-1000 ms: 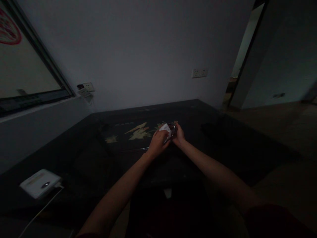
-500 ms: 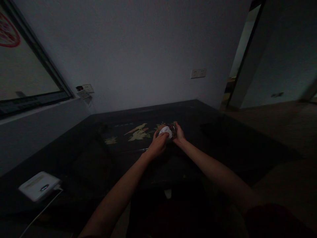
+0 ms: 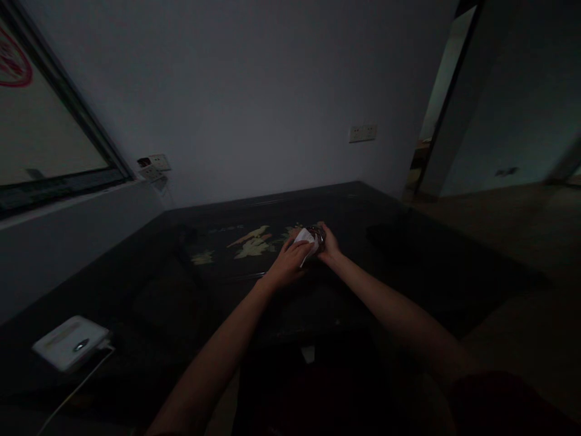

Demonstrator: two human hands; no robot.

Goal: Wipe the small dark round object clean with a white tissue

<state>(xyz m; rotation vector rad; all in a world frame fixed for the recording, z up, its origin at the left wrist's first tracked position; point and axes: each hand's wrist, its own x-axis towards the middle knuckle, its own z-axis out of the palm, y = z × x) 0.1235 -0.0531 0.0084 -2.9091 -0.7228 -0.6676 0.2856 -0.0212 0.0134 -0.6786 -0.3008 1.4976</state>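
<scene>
L hand (image 3: pixel 288 261) clamped on white cloth (image 3: pixel 305 240), pressed to glass (image 3: pixel 320 238); R hand (image 3: pixel 330 245) clamped on glass, above dark table (image 3: pixel 290 309). Glass's long axis approx. L–R; which way mouth points unclear.

1. A dark table (image 3: pixel 336 203) stands near a pale wall (image 3: pixel 254 103), its top showing a bird-and-leaf picture (image 3: pixel 254 243).
2. A white box (image 3: pixel 68 342) lies at the table's left, a white cord (image 3: pixel 77 389) attached.
3. Wall sockets (image 3: pixel 362 133) sit above the table; another socket (image 3: pixel 160 161) is beside the window (image 3: pixel 49 130).
4. A red round design (image 3: pixel 14 60) shows at the window.
5. A doorway (image 3: pixel 442 91) opens at right.
</scene>
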